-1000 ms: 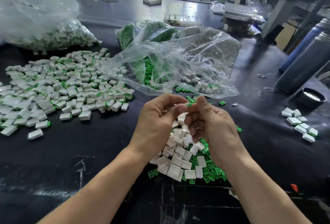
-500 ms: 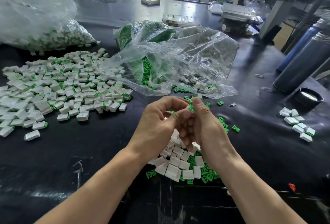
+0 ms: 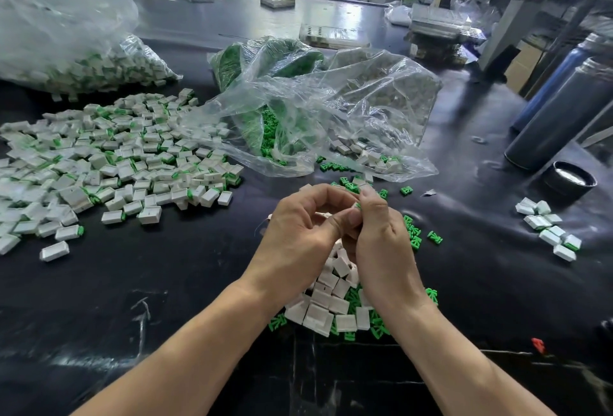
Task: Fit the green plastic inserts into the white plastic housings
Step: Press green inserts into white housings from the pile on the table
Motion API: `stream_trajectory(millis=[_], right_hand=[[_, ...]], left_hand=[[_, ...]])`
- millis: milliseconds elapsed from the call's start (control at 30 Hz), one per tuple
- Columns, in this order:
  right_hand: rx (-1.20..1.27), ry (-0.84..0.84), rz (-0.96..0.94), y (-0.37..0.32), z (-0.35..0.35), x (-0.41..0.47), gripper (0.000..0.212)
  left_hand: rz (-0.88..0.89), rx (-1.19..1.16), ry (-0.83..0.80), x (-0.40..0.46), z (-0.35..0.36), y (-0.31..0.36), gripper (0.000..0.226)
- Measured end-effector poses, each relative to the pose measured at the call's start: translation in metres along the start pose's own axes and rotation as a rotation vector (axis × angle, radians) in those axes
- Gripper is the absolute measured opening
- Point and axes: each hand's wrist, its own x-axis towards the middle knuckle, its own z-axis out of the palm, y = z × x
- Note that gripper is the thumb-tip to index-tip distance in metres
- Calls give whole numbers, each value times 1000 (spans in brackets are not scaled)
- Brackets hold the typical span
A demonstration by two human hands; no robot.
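fingertips of both hands meet above the loose pile [image 3: 326, 303]; left hand [image 3: 298, 233] and right hand [image 3: 381, 240] curl in, pinching a green insert [image 3: 357, 205], housing hidden; judge: align squarely, press straight home

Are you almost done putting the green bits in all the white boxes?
Not yet. Done: a big spread of white housings with green showing lies on the left of the table. In hand: the left hand and right hand meet around one small piece with green showing. Left: a pile of empty white housings over loose green inserts, plus bags of parts behind.
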Motion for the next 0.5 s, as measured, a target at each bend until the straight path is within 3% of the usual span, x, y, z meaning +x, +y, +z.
stream_trajectory(millis=[300,500], right_hand=[[-136,140,-61,0,3,0,55],[-122,151,-53,7,4,3,70]], left_hand=[[-2,114,48,-4,0,1,5],[-12,114,72,-5,2,1,7]])
